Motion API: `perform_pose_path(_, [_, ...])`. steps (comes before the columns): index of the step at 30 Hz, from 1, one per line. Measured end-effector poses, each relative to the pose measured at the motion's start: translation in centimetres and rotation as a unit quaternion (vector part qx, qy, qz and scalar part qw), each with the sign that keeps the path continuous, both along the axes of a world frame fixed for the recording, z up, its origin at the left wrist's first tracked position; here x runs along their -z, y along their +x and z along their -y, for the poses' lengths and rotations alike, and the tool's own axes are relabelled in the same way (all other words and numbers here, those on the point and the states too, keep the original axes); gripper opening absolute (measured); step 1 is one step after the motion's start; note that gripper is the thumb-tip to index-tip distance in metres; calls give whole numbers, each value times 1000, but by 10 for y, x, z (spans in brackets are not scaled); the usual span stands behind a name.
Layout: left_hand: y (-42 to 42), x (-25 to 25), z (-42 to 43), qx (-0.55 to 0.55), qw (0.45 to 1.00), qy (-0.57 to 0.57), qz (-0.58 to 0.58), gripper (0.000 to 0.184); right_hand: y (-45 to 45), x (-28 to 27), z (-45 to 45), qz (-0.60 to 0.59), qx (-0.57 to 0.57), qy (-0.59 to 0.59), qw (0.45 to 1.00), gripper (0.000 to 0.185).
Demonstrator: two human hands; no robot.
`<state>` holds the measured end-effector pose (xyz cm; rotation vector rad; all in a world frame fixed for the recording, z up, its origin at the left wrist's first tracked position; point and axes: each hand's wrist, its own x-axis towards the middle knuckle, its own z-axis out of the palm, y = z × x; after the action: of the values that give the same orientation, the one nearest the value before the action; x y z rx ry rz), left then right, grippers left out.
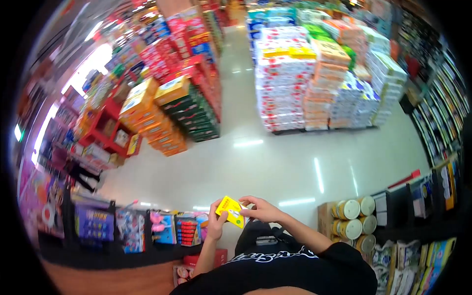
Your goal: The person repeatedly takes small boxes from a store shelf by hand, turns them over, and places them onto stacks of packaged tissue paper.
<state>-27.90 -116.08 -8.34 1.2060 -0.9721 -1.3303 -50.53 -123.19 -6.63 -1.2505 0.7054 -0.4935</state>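
A small flat yellow packet (228, 205), with red print, a pale picture and a green spot, is held in front of my body. My left hand (216, 223) grips its left edge, thumb on the printed face. From the other side my right hand (260, 210) holds the right edge, its thumb and fingers at the packet's corner. What is inside the packet does not show. Both hands are above the pale floor, just ahead of my black shirt (295, 270).
A shiny shop floor (236, 167) lies ahead. Stacked orange cartons (152, 118) and green cartons (191, 115) stand left, wrapped white packs (282, 93) right. Toy packs (164, 228) hang near my left. Round tins (350, 210) are at my right. A person (81, 172) stands far left.
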Motion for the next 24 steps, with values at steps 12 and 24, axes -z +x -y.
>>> perform_pose_path(12, [-155,9,308,125,988,-9,94,55,-142,30,242,-26,292,81,953,69])
perform_pose_path(24, [-277,-29,589,65,922,-169,343,54,-232,24,519,-33,503,-33,863,42])
